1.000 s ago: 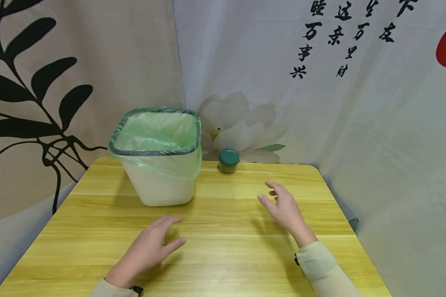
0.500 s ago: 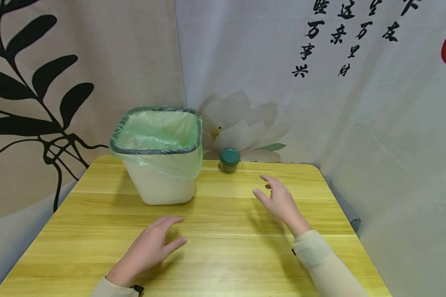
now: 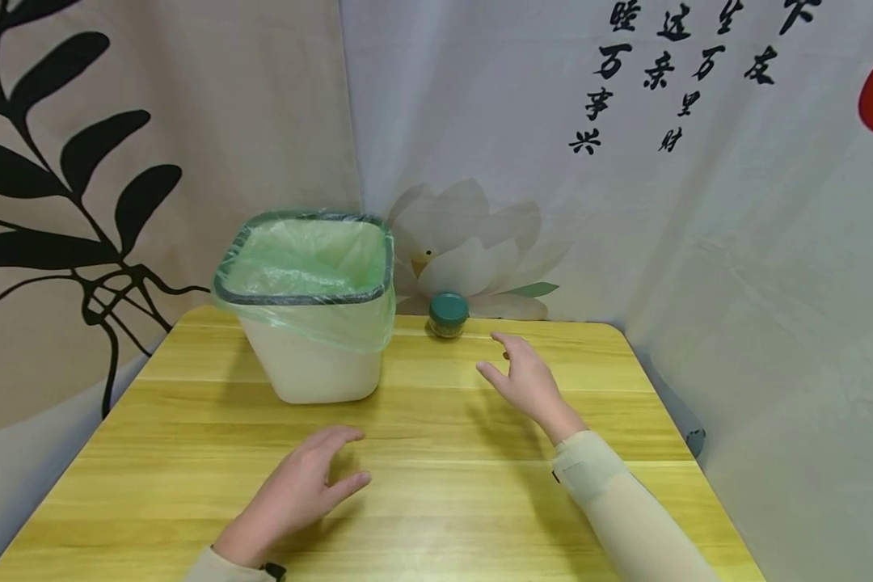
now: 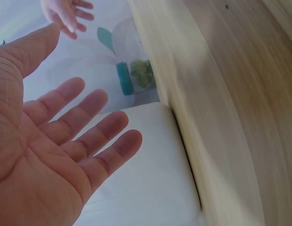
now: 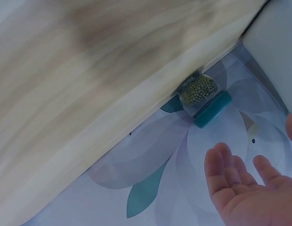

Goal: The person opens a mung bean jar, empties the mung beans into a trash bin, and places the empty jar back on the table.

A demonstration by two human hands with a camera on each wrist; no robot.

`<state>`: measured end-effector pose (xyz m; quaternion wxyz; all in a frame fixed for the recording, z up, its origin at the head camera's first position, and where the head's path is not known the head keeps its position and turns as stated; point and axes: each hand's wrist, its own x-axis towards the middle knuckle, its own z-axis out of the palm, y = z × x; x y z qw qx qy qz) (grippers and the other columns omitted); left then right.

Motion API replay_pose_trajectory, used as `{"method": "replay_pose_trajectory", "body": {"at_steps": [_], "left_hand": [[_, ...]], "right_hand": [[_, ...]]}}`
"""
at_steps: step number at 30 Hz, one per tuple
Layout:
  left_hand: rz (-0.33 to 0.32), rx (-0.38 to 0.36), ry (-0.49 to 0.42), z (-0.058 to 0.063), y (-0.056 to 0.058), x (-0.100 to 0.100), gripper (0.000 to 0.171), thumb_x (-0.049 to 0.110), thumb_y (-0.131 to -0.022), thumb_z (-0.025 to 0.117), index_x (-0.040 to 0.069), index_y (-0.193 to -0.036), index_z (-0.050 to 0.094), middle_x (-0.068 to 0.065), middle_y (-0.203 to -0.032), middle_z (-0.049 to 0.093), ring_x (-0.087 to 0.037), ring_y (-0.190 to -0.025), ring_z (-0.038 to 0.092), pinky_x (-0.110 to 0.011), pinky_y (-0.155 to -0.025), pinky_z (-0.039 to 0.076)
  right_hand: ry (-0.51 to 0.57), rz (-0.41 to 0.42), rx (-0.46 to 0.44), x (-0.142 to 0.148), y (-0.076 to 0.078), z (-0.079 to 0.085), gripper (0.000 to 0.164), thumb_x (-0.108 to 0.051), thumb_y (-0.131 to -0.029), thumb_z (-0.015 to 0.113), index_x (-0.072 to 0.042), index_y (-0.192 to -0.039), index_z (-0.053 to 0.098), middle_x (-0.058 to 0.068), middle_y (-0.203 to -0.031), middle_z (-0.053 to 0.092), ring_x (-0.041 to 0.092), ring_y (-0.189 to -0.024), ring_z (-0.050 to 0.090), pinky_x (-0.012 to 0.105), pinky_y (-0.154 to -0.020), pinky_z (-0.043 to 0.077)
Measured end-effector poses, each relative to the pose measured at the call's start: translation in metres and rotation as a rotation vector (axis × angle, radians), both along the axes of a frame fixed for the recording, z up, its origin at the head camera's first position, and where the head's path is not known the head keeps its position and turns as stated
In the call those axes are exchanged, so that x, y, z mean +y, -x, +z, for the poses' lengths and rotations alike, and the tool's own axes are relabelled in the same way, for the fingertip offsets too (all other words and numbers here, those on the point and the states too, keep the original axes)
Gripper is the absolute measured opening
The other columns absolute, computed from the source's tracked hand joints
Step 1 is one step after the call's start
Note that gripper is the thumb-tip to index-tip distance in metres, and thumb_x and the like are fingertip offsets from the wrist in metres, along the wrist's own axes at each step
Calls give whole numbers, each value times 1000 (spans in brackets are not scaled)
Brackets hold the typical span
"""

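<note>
A small clear jar (image 3: pixel 448 315) with a teal lid stands upright near the table's back edge. Small green beans (image 5: pixel 198 91) fill it in the right wrist view. My right hand (image 3: pixel 527 380) hovers to the right of the jar and nearer to me, fingers spread and holding nothing. Over the front left of the table is my left hand (image 3: pixel 298 485), thumb and fingers apart, with nothing in it. Beyond it stands a white bin (image 3: pixel 320 364) lined with a green plastic bag (image 3: pixel 298 255), which folds over the dark rim.
The wooden table (image 3: pixel 422 501) has rounded back corners. A pale cloth backdrop (image 3: pixel 480 105) with a printed lotus, dark leaves and black characters hangs right behind it. The bin takes up the back left, to the left of the jar.
My right hand has moved left and farther back, closer to the jar. My left hand has shifted very slightly right. The jar and bin stay in place.
</note>
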<state>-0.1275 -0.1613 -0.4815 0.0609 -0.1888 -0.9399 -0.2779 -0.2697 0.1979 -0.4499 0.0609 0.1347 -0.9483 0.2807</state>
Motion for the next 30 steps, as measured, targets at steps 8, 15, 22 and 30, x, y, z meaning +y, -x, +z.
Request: {"method": "replay_pose_trajectory", "body": {"at_steps": [8,15,22,30], "left_hand": [[-15,-12,1,-1,-2,4,54,39,-96,81,14,-142,65,-9,-149,66,-35,-139,61,-58,-114,52],[-30,-17,0,-3,-2,11,54,40,-96,81,15,-142,65,-9,-151,64,-35,-140,60,-58,-113,52],[-43,-5,4,-3,-3,18,53,38,-96,81,15,-141,65,-8,-151,63,-34,-140,60,-57,-111,54],[-60,8,10,-3,-2,19,53,41,-96,81,14,-140,66,-7,-151,63,-33,-138,61,-55,-109,56]], "right_hand": [[-75,-11,-9,-15,26,-1,71,-49,-104,66,-15,-163,43,15,-166,46,40,-152,46,62,-120,45],[-147,11,-7,-28,51,-4,74,-48,-104,68,-14,-164,40,17,-166,45,41,-153,44,61,-122,43],[-200,3,-42,-40,70,-10,76,-46,-103,69,-13,-165,39,20,-166,42,43,-153,43,61,-122,43],[-243,-8,-58,-54,83,-17,78,-43,-102,72,-11,-165,38,22,-167,39,45,-153,41,60,-124,42]]}}
